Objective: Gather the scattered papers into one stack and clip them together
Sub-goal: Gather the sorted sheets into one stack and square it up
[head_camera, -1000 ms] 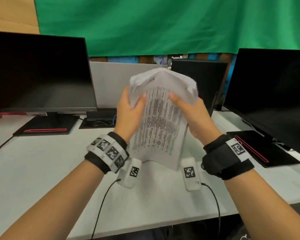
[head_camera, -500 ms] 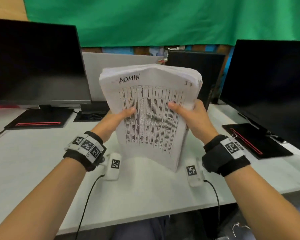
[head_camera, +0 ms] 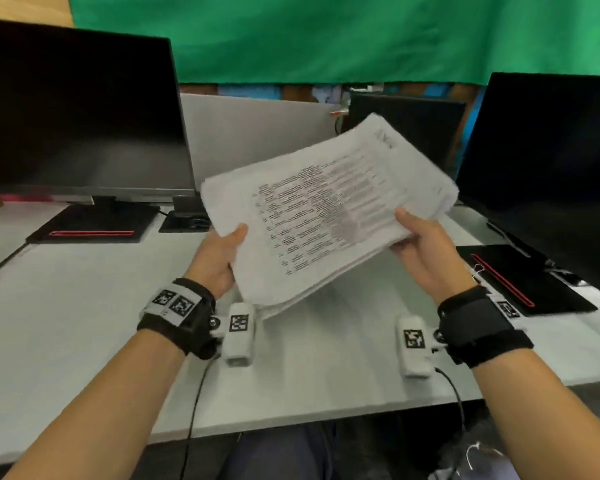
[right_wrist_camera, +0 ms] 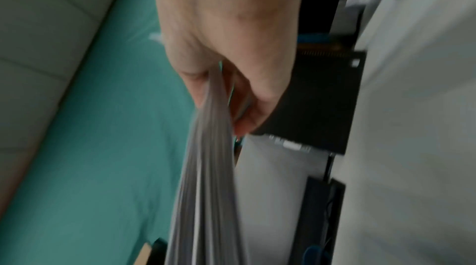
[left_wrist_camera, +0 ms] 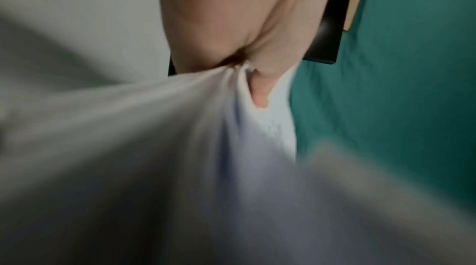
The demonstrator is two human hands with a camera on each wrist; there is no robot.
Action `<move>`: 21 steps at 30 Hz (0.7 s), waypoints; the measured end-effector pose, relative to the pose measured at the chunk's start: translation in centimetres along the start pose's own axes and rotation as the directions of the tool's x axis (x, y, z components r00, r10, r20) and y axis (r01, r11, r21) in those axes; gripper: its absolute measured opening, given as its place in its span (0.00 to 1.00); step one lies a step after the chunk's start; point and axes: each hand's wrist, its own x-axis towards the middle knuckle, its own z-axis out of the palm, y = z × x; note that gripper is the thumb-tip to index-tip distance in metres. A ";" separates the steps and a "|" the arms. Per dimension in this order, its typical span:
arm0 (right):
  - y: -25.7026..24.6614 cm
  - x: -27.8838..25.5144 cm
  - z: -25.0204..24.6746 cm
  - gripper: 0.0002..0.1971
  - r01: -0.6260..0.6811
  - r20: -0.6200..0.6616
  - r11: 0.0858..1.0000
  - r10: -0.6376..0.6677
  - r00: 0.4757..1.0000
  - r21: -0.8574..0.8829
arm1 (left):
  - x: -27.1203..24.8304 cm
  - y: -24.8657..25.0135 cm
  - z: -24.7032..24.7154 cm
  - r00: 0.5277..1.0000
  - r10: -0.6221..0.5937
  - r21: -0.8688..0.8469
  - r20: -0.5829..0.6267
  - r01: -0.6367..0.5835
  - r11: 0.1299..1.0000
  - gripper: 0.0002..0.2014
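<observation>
A thick stack of printed white papers (head_camera: 326, 216) is held in the air above the white desk (head_camera: 66, 323), tilted with its far right corner high. My left hand (head_camera: 219, 258) grips its near left edge, thumb on top. My right hand (head_camera: 420, 244) grips the right edge, thumb on the top sheet. The left wrist view shows my left hand (left_wrist_camera: 247, 71) pinching the blurred stack (left_wrist_camera: 180, 147). In the right wrist view my right hand (right_wrist_camera: 221, 90) pinches the sheet edges (right_wrist_camera: 208, 167). No clip is visible.
A dark monitor (head_camera: 77, 112) stands at the left on a black base with a red stripe (head_camera: 90, 230). Another monitor (head_camera: 548, 161) and base (head_camera: 527, 282) stand at the right. A grey partition (head_camera: 250, 133) and green cloth (head_camera: 326, 36) lie behind. Cables hang over the desk's near edge.
The stack has gone from standing upright on the desk to being lifted and tilted flatter, top edge swung right. Both hands kept their grip and my left hand slid lower.
</observation>
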 end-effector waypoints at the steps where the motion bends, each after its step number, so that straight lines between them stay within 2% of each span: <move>1: -0.4 -0.1 -1.3 0.23 -0.022 0.017 0.998 0.022 1.000 -0.050 | 0.0 0.9 -0.6 0.998 0.064 0.081 -0.016 -0.062 0.995 0.20; 4: -1.0 -0.7 -3.5 0.23 -0.090 0.071 0.916 0.127 0.989 -0.391 | 0.0 3.0 -2.0 0.980 0.199 0.243 -0.020 -0.189 0.952 0.19; 6: -0.2 -0.8 -3.7 0.23 -0.079 0.092 0.844 0.150 0.984 -0.530 | 0.0 4.0 -2.1 0.967 0.254 0.284 0.029 -0.252 0.925 0.18; 8: 0.8 -0.8 -3.7 0.22 -0.059 0.089 0.851 0.123 0.988 -0.522 | 0.1 4.2 -2.2 0.957 0.274 0.347 0.093 -0.289 0.892 0.18; 11: 1.6 -1.4 -3.5 0.20 -0.062 0.039 0.899 0.088 0.995 -0.434 | 0.1 2.7 -3.5 0.965 0.236 0.429 0.114 -0.263 0.864 0.20; 13: 1.9 -2.0 -3.1 0.24 -0.071 -0.006 0.917 0.075 0.997 -0.393 | 0.1 1.7 -4.3 0.964 0.248 0.489 0.098 -0.264 0.832 0.16; 15: 2.7 -2.1 -2.4 0.24 -0.050 -0.073 0.938 0.027 0.997 -0.343 | 0.4 1.0 -4.5 0.957 0.281 0.499 0.077 -0.281 0.820 0.11; 17: 3.1 -1.9 -1.2 0.20 -0.032 -0.151 0.965 -0.008 0.988 -0.259 | 0.4 0.7 -4.1 0.959 0.283 0.455 0.028 -0.264 0.851 0.15; 19: 2.8 -1.9 -0.4 0.19 -0.013 -0.164 0.971 -0.027 0.986 -0.238 | 0.8 0.3 -4.2 0.967 0.238 0.388 -0.094 -0.185 0.903 0.21; 21: 2.7 -1.8 0.1 0.22 0.018 -0.125 0.960 -0.055 0.991 -0.280 | 1.1 0.2 -4.7 0.960 0.204 0.311 -0.193 -0.138 0.940 0.18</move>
